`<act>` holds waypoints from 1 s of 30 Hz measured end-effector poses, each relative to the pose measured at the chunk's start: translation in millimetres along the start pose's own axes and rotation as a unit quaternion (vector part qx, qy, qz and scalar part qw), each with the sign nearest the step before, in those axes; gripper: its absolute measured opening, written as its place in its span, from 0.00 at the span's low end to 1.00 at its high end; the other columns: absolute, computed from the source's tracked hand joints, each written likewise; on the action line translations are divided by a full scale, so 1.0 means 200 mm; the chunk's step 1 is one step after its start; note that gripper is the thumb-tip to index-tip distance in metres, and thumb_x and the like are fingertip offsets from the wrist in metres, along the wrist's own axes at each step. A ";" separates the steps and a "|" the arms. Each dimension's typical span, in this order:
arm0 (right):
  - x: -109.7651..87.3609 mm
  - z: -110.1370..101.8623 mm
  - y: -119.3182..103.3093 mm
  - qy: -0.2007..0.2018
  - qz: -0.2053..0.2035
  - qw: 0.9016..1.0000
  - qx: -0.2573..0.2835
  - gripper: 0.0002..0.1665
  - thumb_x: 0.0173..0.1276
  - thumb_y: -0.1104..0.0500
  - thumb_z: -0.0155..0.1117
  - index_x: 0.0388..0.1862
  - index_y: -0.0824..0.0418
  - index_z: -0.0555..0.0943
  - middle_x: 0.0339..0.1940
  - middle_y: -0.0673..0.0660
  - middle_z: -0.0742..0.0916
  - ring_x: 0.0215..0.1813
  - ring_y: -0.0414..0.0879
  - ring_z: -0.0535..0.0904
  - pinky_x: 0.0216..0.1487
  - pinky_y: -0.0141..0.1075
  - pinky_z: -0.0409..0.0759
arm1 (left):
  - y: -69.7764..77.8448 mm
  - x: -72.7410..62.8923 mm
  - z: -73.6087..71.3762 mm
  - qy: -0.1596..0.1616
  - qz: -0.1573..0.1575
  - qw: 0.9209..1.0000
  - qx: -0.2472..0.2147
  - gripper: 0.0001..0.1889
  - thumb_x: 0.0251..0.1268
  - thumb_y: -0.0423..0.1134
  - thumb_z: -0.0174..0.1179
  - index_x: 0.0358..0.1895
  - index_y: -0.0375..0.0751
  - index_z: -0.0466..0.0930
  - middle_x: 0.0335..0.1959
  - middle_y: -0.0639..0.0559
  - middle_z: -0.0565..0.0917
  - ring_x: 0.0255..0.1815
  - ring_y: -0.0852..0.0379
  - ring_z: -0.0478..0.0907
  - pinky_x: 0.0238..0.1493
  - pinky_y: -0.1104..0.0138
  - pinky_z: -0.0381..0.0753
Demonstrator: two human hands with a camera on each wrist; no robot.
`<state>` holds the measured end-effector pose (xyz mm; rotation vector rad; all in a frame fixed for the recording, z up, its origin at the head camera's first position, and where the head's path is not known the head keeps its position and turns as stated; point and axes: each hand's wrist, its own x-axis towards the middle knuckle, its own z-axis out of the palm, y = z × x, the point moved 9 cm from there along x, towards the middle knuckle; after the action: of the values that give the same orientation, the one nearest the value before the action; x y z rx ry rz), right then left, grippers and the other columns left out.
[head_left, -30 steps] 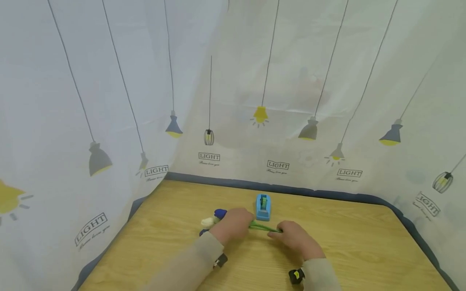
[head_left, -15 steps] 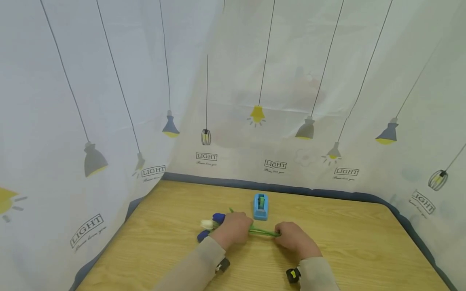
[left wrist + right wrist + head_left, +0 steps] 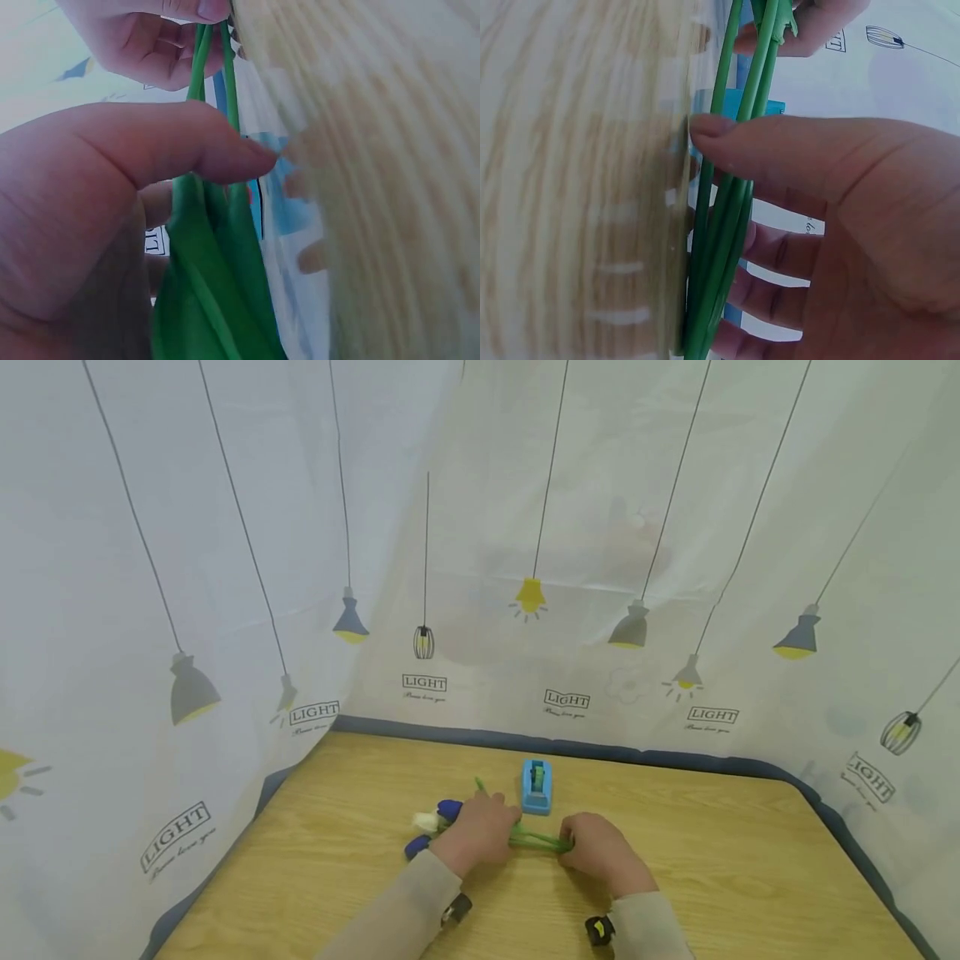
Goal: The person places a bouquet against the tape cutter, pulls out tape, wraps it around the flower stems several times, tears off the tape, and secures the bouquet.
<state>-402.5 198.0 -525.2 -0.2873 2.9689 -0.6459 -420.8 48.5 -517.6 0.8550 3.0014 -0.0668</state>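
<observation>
A small bunch of tulips lies low over the wooden table in the head view, with blue heads [image 3: 450, 810], a white head [image 3: 425, 822] and green stems [image 3: 536, 841]. My left hand [image 3: 483, 828] grips the bunch just behind the heads; its thumb crosses the green leaves [image 3: 210, 262] in the left wrist view. Towards the stem ends, my right hand [image 3: 603, 853] holds the stems, thumb on one side and curled fingers on the other, as the right wrist view shows. A green tip [image 3: 480, 785] sticks out beyond my left hand. Part of the bunch is hidden under that hand.
A blue tape dispenser [image 3: 537, 797] with a green roll stands just beyond the hands. The wooden table [image 3: 712, 827] ends at a dark blue edge, with a white lamp-printed curtain [image 3: 480, 610] rising behind and at both sides.
My right hand has shifted slightly left along the stems, closer to my left hand. The green tip beyond my left hand has come into sight, and more of the lower blue head shows.
</observation>
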 end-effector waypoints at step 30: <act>0.03 -0.02 -0.02 0.006 0.018 1.000 0.006 0.30 0.53 0.50 0.89 0.52 0.59 0.87 0.43 0.55 0.86 0.42 0.48 0.82 0.49 0.51 0.87 | -0.01 0.06 -0.12 0.043 0.029 0.993 -0.109 0.33 0.64 0.52 0.71 0.72 0.48 0.79 0.74 0.46 0.79 0.84 0.37 0.64 0.81 0.46 0.70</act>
<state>-409.1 194.9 -520.2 -0.2297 2.9732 -0.6638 -433.5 54.0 -493.5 0.9432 2.9843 0.3006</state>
